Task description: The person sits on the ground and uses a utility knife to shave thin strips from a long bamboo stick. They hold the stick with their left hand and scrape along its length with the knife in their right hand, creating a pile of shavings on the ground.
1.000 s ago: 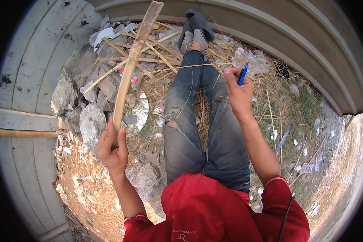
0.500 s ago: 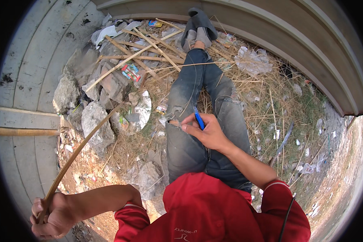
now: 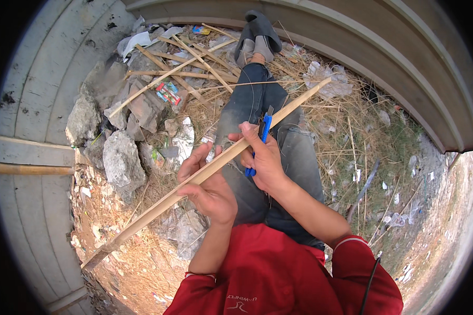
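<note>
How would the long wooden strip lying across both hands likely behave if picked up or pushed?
The wooden strip is probably light, given its slim width. It may flex somewhat, being so long and narrow. It seems unlikely to roll, since its face looks flat.

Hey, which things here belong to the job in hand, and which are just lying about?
Job:
strip, in left hand
blue cutter, in right hand

Lying about:
rocks
red packet
plastic
straw
loose strips, though perhaps related
</note>
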Demonstrator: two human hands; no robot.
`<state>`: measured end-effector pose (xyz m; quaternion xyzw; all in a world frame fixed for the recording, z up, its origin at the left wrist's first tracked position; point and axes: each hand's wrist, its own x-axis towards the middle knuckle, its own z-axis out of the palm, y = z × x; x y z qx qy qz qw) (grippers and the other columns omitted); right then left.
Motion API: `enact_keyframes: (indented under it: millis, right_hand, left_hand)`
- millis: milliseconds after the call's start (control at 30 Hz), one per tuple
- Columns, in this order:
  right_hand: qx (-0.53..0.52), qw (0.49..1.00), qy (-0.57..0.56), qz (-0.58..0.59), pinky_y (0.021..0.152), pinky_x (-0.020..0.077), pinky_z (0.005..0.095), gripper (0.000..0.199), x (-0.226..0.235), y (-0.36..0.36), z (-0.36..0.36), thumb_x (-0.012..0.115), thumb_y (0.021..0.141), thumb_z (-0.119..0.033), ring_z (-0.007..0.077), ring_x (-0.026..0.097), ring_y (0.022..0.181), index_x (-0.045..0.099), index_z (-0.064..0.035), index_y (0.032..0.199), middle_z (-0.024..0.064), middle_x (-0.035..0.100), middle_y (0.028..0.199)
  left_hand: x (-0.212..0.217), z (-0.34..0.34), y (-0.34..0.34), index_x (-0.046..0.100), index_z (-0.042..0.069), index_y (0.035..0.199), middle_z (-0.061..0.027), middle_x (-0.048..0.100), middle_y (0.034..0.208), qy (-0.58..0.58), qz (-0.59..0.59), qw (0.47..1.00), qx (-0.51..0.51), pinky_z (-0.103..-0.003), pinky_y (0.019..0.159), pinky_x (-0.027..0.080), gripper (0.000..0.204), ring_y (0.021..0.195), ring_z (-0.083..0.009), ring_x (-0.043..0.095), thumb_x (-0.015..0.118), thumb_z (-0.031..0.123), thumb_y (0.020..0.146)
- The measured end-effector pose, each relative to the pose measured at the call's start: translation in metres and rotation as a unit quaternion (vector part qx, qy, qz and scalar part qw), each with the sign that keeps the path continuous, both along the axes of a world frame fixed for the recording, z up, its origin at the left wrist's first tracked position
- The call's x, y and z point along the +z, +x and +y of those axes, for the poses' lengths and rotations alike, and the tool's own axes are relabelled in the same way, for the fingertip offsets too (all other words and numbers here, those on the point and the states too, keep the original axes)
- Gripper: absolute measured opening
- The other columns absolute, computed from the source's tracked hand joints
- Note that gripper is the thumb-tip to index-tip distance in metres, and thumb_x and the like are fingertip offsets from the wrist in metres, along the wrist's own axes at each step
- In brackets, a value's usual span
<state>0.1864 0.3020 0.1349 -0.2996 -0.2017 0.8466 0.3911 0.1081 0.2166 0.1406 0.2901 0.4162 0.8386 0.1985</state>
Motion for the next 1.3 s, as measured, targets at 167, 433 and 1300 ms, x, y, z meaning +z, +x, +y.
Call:
enact_keyframes:
  millis: [167, 433, 1300]
  right_hand:
    - [-0.107, 0.989, -0.005, -0.102, 0.048, 0.0365, 0.0232, 0.025, -0.041, 0.008, 0.019, 0.08, 0.092, -0.018, 0.0054, 0.052, 0.06, 0.056, -0.0101, 0.098, 0.0002, 0.061, 0.079]
    - [-0.086, 0.972, 0.136, -0.169, 0.063, 0.0436, 0.025, 0.015, -0.08, 0.034, 0.062, 0.072, 0.093, -0.012, 0.0081, 0.057, 0.071, 0.061, -0.0096, 0.102, -0.0005, 0.06, 0.079]
    - [0.101, 0.789, 0.414, -0.442, 0.059, 0.0458, 0.0445, 0.044, -0.044, 0.059, 0.023, 0.059, 0.104, -0.043, 0.0358, 0.062, 0.06, 0.064, -0.0007, 0.092, 0.0203, 0.059, 0.066]
  left_hand:
    - [-0.041, -0.032, 0.0, 0.026, 0.004, 0.16, -0.0215, 0.051, 0.146, -0.204, 0.067, 0.948, -0.235, -0.053, 0.108, 0.05, 0.074, 0.126, -0.0342, 0.06, 0.038, 0.055, 0.109]
    - [-0.038, -0.107, -0.07, 0.034, -0.009, 0.155, -0.0248, 0.07, 0.116, -0.245, -0.238, 0.784, -0.519, -0.041, 0.085, 0.061, 0.081, 0.099, -0.0313, 0.073, 0.046, 0.055, 0.106]
    - [-0.029, -0.108, -0.022, 0.049, 0.005, 0.152, -0.0015, 0.053, 0.078, -0.43, -0.14, 0.817, -0.358, -0.022, 0.044, 0.032, 0.044, 0.05, -0.0047, 0.038, 0.05, 0.02, 0.111]
